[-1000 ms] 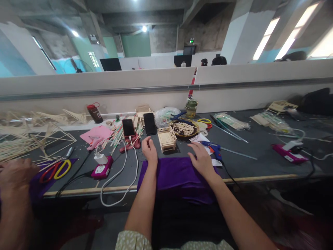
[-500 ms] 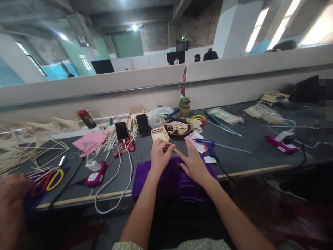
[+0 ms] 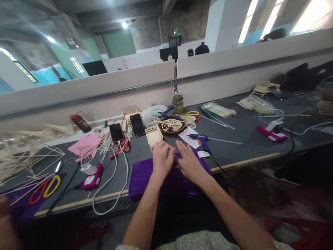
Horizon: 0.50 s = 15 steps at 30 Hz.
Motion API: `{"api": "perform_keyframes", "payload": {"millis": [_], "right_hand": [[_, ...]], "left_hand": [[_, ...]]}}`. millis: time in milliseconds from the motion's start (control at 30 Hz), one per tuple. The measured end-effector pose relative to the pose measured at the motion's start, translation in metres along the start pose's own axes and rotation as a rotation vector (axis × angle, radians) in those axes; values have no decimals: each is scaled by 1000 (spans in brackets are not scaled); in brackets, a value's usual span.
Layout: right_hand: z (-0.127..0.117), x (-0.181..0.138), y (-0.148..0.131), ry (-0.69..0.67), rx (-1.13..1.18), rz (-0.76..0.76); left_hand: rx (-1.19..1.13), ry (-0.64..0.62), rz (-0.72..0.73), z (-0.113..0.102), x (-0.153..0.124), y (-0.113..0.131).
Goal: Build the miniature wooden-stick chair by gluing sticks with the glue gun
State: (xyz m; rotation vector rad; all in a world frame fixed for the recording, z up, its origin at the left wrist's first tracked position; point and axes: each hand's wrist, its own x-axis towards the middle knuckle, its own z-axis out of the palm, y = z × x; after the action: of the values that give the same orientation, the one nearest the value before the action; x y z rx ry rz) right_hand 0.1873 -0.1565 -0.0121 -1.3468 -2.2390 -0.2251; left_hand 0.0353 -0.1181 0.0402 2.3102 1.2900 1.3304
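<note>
A matte grey counter [image 3: 249, 128] carries soft-looking purple cloth [image 3: 142, 177]. Above it, the left hand [image 3: 162, 156] curls its fingers inward; the right hand [image 3: 191, 165] has fingers nearly straight. Whether either grips something, I cannot tell. Beyond them, a round basket [image 3: 185, 126] of thin sticks [image 3: 171, 123] adjoins a slatted pale-wood frame [image 3: 154, 135]. The red-capped bottle's [image 3: 82, 122] white marking is unreadably small.

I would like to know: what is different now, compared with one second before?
The left hand has moved right, close to the right hand, over the purple cloth. Whether the fingers took hold of anything small is unclear. The wooden model and glue gun stayed on the table.
</note>
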Motion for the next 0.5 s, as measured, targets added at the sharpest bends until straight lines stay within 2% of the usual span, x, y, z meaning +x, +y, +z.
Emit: {"api": "perform_keyframes", "payload": {"millis": [100, 233, 333, 367, 433, 500], "right_hand": [[-13, -8, 8, 70, 103, 39], [-41, -15, 35, 273, 139, 277], [-69, -15, 63, 615, 69, 657], [-77, -13, 72, 692, 66, 705], [-89, -9, 88, 752, 57, 718], [-94, -3, 101, 741, 77, 684]], "left_hand": [[-56, 228, -61, -30, 11, -20], [-112, 575, -243, -74, 28, -57], [-204, 792, -347, -100, 42, -76], [-205, 871, -347, -107, 46, -79], [-204, 976, -329, -121, 48, -78], [-153, 988, -323, -136, 40, -71]]}}
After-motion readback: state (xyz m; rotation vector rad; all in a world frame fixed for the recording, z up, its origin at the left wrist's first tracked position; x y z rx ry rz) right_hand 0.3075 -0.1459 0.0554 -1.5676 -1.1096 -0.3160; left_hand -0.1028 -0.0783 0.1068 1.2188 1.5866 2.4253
